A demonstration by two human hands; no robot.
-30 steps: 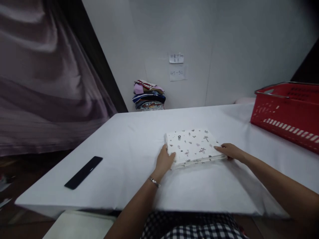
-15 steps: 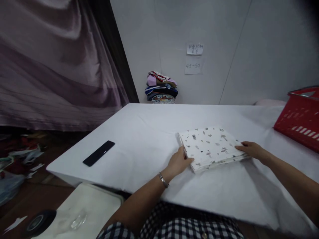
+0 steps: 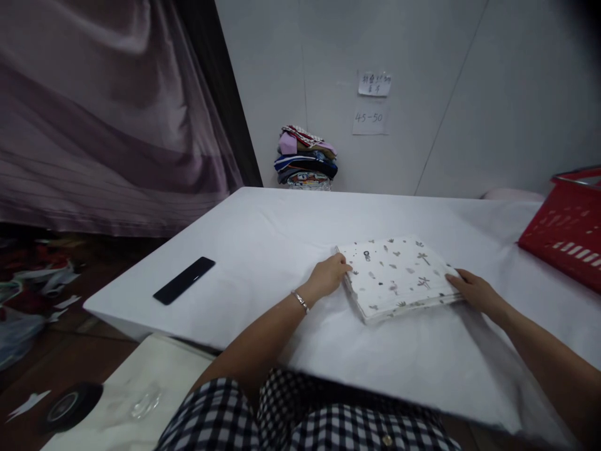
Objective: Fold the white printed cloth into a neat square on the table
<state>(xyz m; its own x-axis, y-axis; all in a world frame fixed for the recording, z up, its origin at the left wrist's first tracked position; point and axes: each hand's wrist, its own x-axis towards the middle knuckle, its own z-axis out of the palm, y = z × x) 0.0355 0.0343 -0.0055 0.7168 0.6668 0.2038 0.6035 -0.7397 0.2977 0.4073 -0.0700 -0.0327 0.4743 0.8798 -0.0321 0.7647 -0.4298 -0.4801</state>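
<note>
Folded cloth (image 3: 392,275) gripped at two opposite edges on a white-covered table (image 3: 263,282).
The left hand (image 3: 325,277) pinches the left edge near the far corner; the right hand (image 3: 479,294) clasps the right edge, thumb uppermost. The cloth (white, printed with small plant-like motifs) lies between them, right of the table's middle. A dark, flat rectangular object (image 3: 184,280) rests well apart at left; a red basket (image 3: 566,228) stands at far right.

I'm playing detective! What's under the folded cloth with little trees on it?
White tabletop shows around the folded cloth, held at its sides by the left hand and right hand. What's directly underneath is covered, so I can't tell.
</note>
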